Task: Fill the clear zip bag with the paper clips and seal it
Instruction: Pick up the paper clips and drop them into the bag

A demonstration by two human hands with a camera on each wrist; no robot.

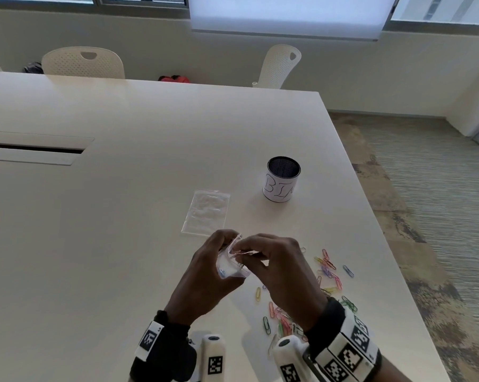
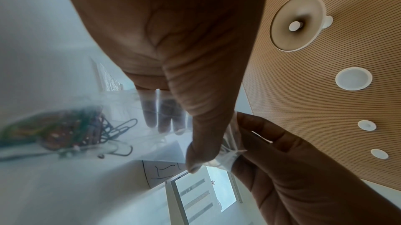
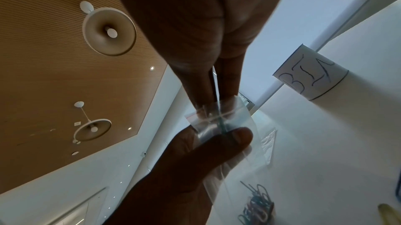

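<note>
Both hands hold a small clear zip bag (image 1: 230, 267) above the table. My left hand (image 1: 224, 250) grips the bag's body, thumb in front and fingers behind the plastic. My right hand (image 1: 246, 248) pinches the bag's top strip (image 3: 219, 117) between thumb and fingers. Several coloured paper clips (image 2: 71, 129) lie bunched at the bottom of the bag (image 2: 130, 108); they also show low in the right wrist view as clips (image 3: 258, 206). Loose paper clips (image 1: 329, 268) lie scattered on the table to the right of and under my right hand.
A second clear zip bag (image 1: 206, 212) lies flat on the white table (image 1: 122, 216) just beyond my hands. A black mesh cup with a paper label reading BIN (image 1: 283, 179) stands further back right. The table's right edge (image 1: 370, 216) is close to the clips.
</note>
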